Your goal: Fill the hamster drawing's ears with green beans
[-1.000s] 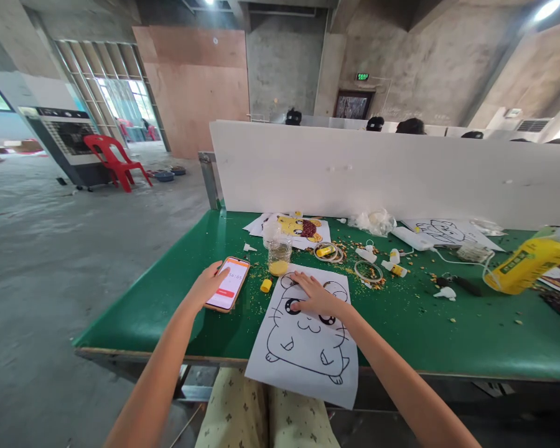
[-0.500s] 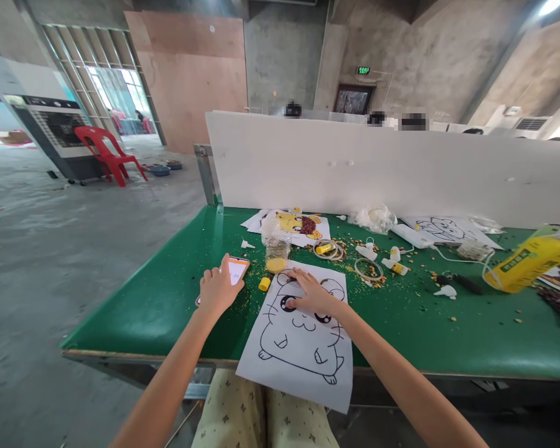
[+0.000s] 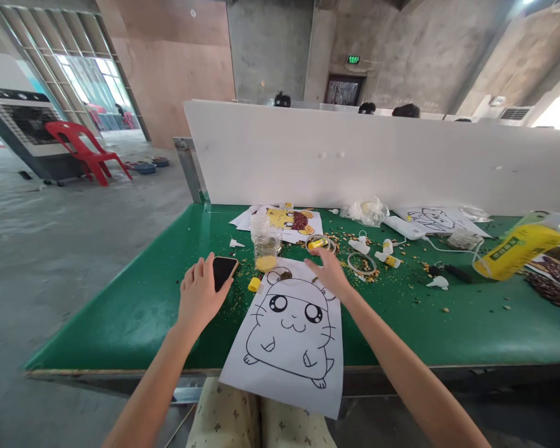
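My left hand (image 3: 200,291) is closed around a smartphone (image 3: 224,271) with a dark screen, covering its left part. My right hand (image 3: 330,274) is open, its fingers apart over the top right of a paper sheet (image 3: 292,348) with a hamster outline. Just beyond its fingertips lies a small yellow glue bottle (image 3: 318,244) on clear rings; whether they touch I cannot tell. The sheet overhangs the table's front edge above my lap. A dark patch fills part of the hamster's left ear. By the sheet's top left stand a clear jar of yellow grains (image 3: 266,264) and a yellow cap (image 3: 254,284).
Loose grains scatter over the green table (image 3: 135,311). A seed-decorated picture (image 3: 298,221), a plastic bag (image 3: 366,211), a white corded device (image 3: 405,228) and a yellow-labelled bottle (image 3: 522,250) lie farther back and right. A white partition (image 3: 354,165) borders the back.
The phone's screen has gone from lit to dark, and my left index finger has left it. My right hand has lifted off the drawing's face toward the yellow glue bottle. The view has shifted slightly.
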### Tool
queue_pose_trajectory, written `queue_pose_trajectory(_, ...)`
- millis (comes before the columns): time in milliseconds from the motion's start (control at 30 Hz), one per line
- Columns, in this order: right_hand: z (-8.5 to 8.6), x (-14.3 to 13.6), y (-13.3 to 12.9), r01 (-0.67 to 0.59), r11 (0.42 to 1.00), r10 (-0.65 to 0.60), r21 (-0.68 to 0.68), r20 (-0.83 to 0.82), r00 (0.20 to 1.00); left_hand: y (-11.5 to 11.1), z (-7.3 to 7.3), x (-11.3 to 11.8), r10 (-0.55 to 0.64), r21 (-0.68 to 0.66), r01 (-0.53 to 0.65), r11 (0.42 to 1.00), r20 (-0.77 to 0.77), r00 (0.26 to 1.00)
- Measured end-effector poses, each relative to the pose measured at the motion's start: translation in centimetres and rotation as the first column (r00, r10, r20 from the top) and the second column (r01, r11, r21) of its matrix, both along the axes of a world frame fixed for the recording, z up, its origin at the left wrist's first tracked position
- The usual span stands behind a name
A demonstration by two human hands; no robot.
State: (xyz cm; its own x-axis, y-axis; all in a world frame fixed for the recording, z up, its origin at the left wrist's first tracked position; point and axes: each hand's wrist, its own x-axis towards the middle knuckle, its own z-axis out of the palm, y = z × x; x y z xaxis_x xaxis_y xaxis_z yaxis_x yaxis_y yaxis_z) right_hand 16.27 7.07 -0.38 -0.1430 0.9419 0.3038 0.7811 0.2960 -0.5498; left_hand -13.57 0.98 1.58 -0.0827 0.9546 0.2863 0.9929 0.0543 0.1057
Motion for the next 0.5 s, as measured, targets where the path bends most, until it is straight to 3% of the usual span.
queue_pose_trajectory(100,-0.1,4.2,2.8,0.196,0.980,-0.198,0.035,0.038,0.980,-0.5,0.5,1.8,-0.191,-0.022,0.190,0.981,-0.049,0.980)
queue_pose_trajectory(200,-0.7,7.6,4.3,0.268,0.960,-0.276,0.080,0.107,0.955,-0.3,0.4,4.3,-0.345,-0.078,0.338,0.938,-0.110,0.932)
queue_pose_trajectory(333,-1.9,9.4,4.5,0.208,0.973,-0.224,0.100,0.190,0.956,1.2,-0.5,6.1,-0.400,-0.125,0.383,0.915,-0.182,0.898)
queue_pose_trajectory(500,-2.8,9.6,4.9,0.120,0.989,-0.137,0.086,0.242,0.961,3.7,-1.8,5.0,-0.363,-0.085,0.353,0.932,-0.201,0.910)
